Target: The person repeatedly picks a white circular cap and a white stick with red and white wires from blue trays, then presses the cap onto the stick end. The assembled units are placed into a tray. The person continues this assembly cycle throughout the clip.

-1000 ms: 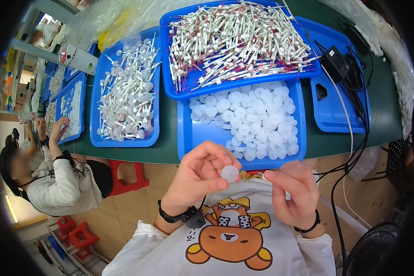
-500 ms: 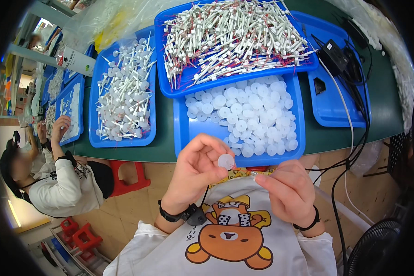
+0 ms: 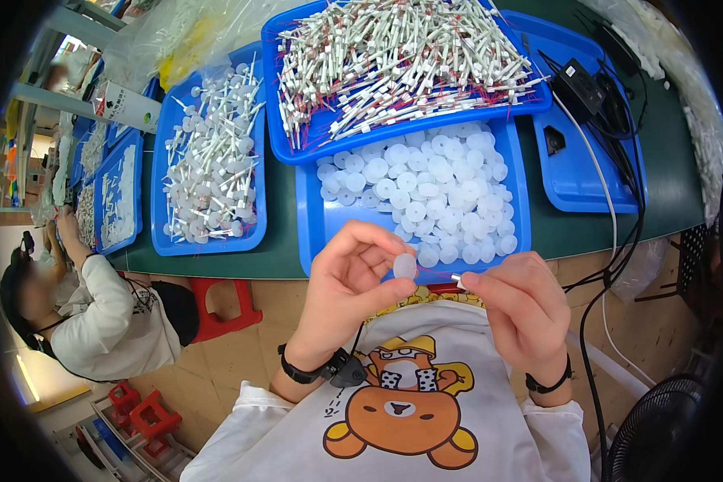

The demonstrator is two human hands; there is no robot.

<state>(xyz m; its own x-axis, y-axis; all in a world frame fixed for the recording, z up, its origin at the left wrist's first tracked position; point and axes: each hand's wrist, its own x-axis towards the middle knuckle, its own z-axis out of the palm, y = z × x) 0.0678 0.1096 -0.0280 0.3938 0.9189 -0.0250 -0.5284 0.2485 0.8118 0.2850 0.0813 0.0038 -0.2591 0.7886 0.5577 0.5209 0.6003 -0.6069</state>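
Note:
My left hand (image 3: 349, 285) pinches a small white round disc (image 3: 405, 266) between thumb and fingers, just in front of the near blue tray (image 3: 312, 233) of white discs. My right hand (image 3: 522, 309) holds a thin white stick with a red wire; only its tip (image 3: 458, 279) shows, a short gap to the right of the disc. Both hands hover over my lap, at the green table's (image 3: 586, 229) near edge.
A blue tray (image 3: 285, 136) behind holds many white sticks with red wires. Left of it a blue tray (image 3: 162, 209) holds assembled disc-and-stick parts. An empty blue tray (image 3: 586, 185), a black adapter (image 3: 578, 84) and cables lie right. Another person (image 3: 96, 321) sits at the left; a fan (image 3: 667, 434) is lower right.
Both hands have stayed close together at the table edge; the disc and the stick tip have shifted slightly, with the stick tip now pointing at the disc.

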